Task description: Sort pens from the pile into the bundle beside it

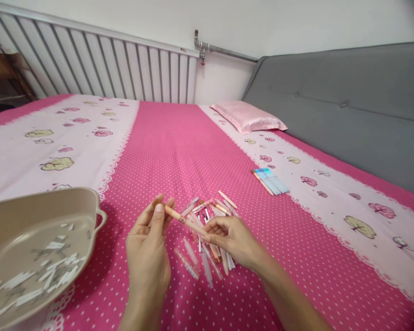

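A slim pen (182,219), orange-peach at one end and pale pink along the barrel, slants between my two hands above the bed. My left hand (150,239) pinches its brownish upper end between thumb and fingers. The lower, pale end is gripped by the thumb and fingertips of my right hand (231,239). Beneath and behind the pen lies a loose heap of pens and clear or pink pen parts (206,266), partly hidden by my right hand. Beyond the heap, to the right, several pens lie side by side with light-blue tops (271,180).
At the left stands a beige basin (98,216) with many short white and grey sticks (55,276) inside. Pink dotted bedding (165,138) covers the bed. A pink pillow (246,116) rests by the grey headboard (341,92). A white radiator (124,64) lines the wall.
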Tool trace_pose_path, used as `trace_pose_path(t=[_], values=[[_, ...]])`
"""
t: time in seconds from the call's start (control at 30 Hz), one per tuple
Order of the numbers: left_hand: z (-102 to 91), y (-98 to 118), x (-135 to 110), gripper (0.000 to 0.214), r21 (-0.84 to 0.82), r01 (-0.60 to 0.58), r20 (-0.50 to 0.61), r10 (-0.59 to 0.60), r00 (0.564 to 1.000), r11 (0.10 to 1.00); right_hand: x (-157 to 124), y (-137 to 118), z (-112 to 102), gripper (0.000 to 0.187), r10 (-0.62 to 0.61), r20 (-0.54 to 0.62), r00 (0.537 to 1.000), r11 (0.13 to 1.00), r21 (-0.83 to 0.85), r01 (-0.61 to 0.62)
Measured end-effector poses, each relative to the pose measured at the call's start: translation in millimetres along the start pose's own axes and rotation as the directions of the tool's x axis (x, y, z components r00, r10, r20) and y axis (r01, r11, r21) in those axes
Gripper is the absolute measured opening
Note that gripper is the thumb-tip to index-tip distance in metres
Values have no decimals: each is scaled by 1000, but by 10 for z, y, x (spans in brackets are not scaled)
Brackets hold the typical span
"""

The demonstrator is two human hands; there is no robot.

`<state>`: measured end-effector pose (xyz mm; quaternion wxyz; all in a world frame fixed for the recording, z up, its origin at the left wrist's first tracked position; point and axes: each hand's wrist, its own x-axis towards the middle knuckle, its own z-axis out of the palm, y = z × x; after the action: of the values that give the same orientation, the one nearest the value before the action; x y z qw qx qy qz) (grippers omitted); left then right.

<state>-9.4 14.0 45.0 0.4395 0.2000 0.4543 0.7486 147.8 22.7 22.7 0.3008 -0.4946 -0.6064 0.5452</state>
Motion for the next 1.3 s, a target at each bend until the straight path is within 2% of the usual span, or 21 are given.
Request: trace_pose_path(t=[0.3, 0.43, 0.57, 0.63, 0.73, 0.87, 1.1, 1.3], values=[[-3, 3, 2, 27, -2, 11, 24, -11, 1000, 1000, 6, 1, -18, 15, 13, 21, 1000, 1000, 7, -13], [-3, -18, -27, 29, 71, 95, 106, -102, 989, 993, 15, -2, -32, 16, 40, 44, 998, 997, 60, -43], [1, -70, -56, 35, 181, 197, 215, -234, 948, 963, 10, -31, -34, 16, 29, 26, 999, 997, 74, -31], [0, -97, -57, 34, 210, 212, 237, -260, 936, 954, 11, -49, -30, 15, 7, 7, 1000, 998, 58, -7], [-8, -122, -42, 31, 208, 207, 235, -254, 938, 956, 18, -75, -18, 16, -37, -25, 999, 997, 65, 38], [-12, -109, -23, 28, 150, 202, 173, -227, 958, 968, 31, -96, -7, 25, -78, -102, 992, 994, 65, 84], [31, -55, -46, 20, 85, 207, 105, -216, 971, 975, 64, -46, -13, 16, -158, -216, 964, 985, 37, 169], [46, -74, -45, 18, 86, 191, 98, -199, 975, 978, 93, -6, -24, 14, -255, -315, 914, 967, -98, 236]])
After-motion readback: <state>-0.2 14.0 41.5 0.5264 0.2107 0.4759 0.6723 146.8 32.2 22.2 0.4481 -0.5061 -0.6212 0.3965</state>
